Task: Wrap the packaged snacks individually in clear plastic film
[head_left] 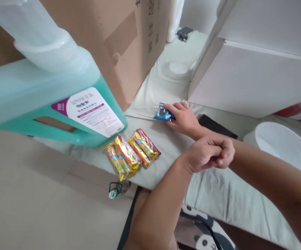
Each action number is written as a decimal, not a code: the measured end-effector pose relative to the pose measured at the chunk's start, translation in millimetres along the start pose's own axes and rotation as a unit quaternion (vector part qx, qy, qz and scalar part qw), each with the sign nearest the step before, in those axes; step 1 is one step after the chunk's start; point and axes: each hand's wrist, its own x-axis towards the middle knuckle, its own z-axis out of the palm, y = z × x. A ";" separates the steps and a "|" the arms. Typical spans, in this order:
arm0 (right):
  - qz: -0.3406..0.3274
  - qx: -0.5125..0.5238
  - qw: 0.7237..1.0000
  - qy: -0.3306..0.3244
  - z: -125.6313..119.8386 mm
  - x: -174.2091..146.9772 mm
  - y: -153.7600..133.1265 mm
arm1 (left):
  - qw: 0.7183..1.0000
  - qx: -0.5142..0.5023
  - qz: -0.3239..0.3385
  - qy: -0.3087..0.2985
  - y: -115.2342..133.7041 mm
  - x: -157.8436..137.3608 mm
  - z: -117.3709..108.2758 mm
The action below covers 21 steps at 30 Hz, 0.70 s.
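My right hand (183, 116) is closed over a small blue snack packet (162, 113), with its fingers bent across the packet's right end. The packet lies on the pale green cloth. My left hand (210, 152) is curled into a loose fist in front of my right forearm, and nothing shows in it. To the left of both hands, several yellow and red-brown wrapped snack bars lie in two groups. One group (124, 156) is near the cloth's front edge, and the other (144, 146) sits just right of it.
A large jug of green liquid (108, 100) stands left, before a cardboard box (140, 52). White boxes (252, 76) stand at the right. A white round tub (286, 147) and a flat black object (217, 126) lie near my right forearm. A clear round lid (178, 68) is farther back.
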 end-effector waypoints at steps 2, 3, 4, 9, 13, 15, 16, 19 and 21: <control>0.016 -0.005 1.000 0.007 -2.8 -43.8 -2.8 | 0.993 0.030 -0.066 -0.096 -6.0 -3.6 11.9; 0.024 -0.010 1.000 0.000 -4.2 -63.8 -3.4 | 0.986 0.045 -0.085 -0.135 -9.0 -4.9 17.0; 0.029 -0.014 0.999 -0.017 -6.4 -81.2 -3.3 | 0.981 0.054 -0.093 -0.161 -11.6 -6.0 21.1; -0.049 -0.002 0.995 -0.092 -36.8 -99.2 7.6 | 0.984 0.005 -0.061 -0.165 -14.0 -9.0 21.4; -0.079 0.002 0.997 0.014 -61.8 -31.1 17.8 | 0.986 -0.041 -0.050 -0.152 -5.7 -8.9 7.4; -0.059 -0.012 0.997 0.043 -60.8 17.4 20.5 | 0.987 -0.041 -0.052 -0.148 -0.4 -8.0 2.1; -0.043 -0.027 0.998 0.046 -57.2 42.6 21.7 | 0.986 -0.038 -0.056 -0.152 2.1 -7.2 0.1; 0.017 -0.056 0.998 0.020 -42.9 114.5 27.5 | 0.981 -0.020 -0.077 -0.177 5.4 -2.2 -6.1; 0.071 -0.076 0.994 0.029 -37.3 155.9 35.5 | 0.976 -0.001 -0.089 -0.199 0.4 4.7 -12.8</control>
